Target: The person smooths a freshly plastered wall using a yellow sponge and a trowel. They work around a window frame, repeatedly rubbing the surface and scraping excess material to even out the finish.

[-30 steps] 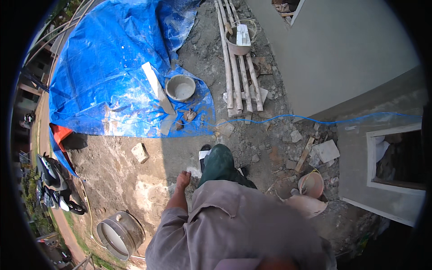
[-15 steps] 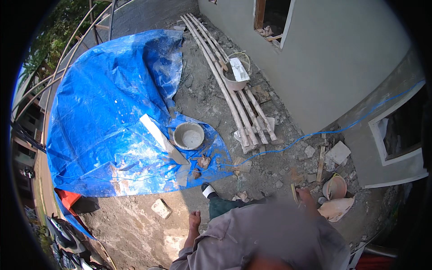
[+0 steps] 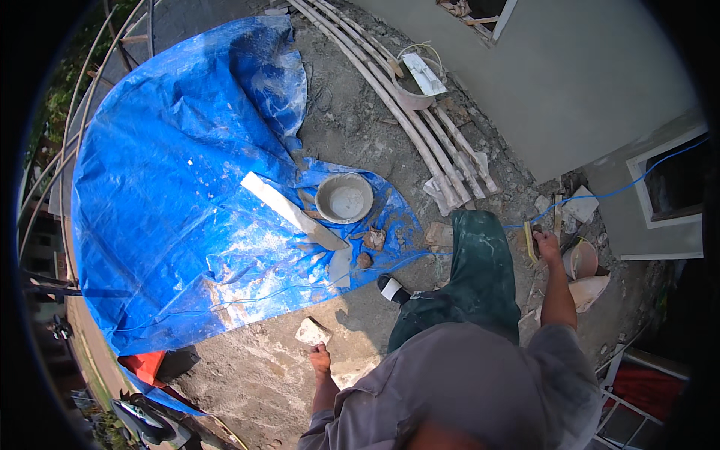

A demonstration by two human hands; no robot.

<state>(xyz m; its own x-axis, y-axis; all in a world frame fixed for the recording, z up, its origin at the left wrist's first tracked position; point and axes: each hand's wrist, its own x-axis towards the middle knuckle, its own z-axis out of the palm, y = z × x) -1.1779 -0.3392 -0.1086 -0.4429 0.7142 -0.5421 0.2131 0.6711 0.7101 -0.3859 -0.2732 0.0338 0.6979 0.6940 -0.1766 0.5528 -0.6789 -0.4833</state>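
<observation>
My right hand (image 3: 548, 246) is closed round a narrow, flat yellowish tool (image 3: 530, 241), seen nearly edge-on, out to my right. My left hand (image 3: 320, 358) hangs low on the left with its fingers curled and nothing visible in them. Just beyond its fingertips is a pale, rough block (image 3: 312, 331) on the ground; I cannot tell whether they touch. My leg in dark green trousers (image 3: 480, 270) is stretched forward. A grey round basin (image 3: 344, 198) stands on the blue tarpaulin (image 3: 172, 172) ahead.
Several long poles (image 3: 409, 124) lie along the grey wall (image 3: 525, 82), a bucket (image 3: 411, 96) with a white flat piece (image 3: 424, 73) resting on top. A long pale board (image 3: 289, 210) lies on the tarpaulin. Another bucket (image 3: 582, 260) stands at right among rubble. A blue cord (image 3: 611, 193) crosses the ground.
The view has shifted and my leg shows further forward. My right arm is stretched out farther with the yellowish tool. My left hand now appears much closer to the pale block.
</observation>
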